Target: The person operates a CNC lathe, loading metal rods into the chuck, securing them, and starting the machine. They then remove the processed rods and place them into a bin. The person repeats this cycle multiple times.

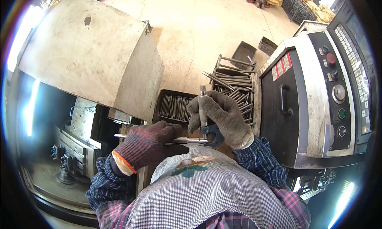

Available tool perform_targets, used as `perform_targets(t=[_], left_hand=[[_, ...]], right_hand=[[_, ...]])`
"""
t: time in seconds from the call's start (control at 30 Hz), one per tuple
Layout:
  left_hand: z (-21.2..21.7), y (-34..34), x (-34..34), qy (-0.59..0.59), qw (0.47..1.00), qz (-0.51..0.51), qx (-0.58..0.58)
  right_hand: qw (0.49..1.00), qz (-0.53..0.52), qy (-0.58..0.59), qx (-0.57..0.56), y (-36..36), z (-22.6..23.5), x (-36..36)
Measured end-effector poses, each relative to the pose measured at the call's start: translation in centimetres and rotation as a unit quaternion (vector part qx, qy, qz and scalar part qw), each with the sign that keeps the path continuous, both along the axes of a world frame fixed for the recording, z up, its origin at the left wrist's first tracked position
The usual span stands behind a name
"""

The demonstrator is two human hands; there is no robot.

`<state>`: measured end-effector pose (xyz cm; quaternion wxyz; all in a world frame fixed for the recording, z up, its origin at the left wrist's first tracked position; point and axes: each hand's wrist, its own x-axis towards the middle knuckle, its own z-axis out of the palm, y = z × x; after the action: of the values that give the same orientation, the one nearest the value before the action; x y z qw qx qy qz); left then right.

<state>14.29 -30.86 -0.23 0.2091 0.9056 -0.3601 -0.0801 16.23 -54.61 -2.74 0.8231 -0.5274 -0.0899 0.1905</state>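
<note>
My left hand [149, 143], in a dark red and grey knit glove, is closed round a shiny metal rod [181, 140] lying crosswise before my apron. The rod's other end sticks out left of the glove. My right hand [223, 113], in a brown-grey work glove, grips the handle of a micrometer [203, 109] held upright. Its dark curved frame [216, 136] hangs below the fingers, and the rod's right end sits at its jaws. Whether the jaws touch the rod, I cannot tell.
Beyond my hands stands a dark bin [175, 105] of slim rods. To its right, a metal rack [234, 80] holds longer bars. A machine with an open bay [75, 141] is at left; a control panel [338, 94] with buttons and a black door [280, 109] is at right.
</note>
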Motion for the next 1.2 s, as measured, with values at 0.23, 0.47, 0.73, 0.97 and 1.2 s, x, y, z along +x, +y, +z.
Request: perform_targets(t=[0.23,0.47,0.73,0.97,1.2], left_hand=[[0.1,0.8,-0.2,-0.009,1.0,0.02,0.013],[-0.9,0.8,-0.6,-0.092,0.995,0.033,0.004],[-0.5,0.3,-1.0,-0.229,0.972,0.048,0.03],[-1.4,1.0,-1.1,-0.283,0.959,0.021,0.023],[-1.3,1.2,-1.4,-0.264,0.964,0.022,0.033]], right_hand=[[1.0,-0.007,-0.003,0.007,0.2,0.0,0.3],[0.99,-0.022,-0.079,-0.111,0.5,0.0,0.5],[0.997,-0.03,-0.005,-0.066,0.0,0.3,0.9],[0.999,-0.013,-0.009,-0.045,0.3,-0.2,0.9],[0.999,-0.028,-0.015,-0.033,0.5,-0.2,0.5]])
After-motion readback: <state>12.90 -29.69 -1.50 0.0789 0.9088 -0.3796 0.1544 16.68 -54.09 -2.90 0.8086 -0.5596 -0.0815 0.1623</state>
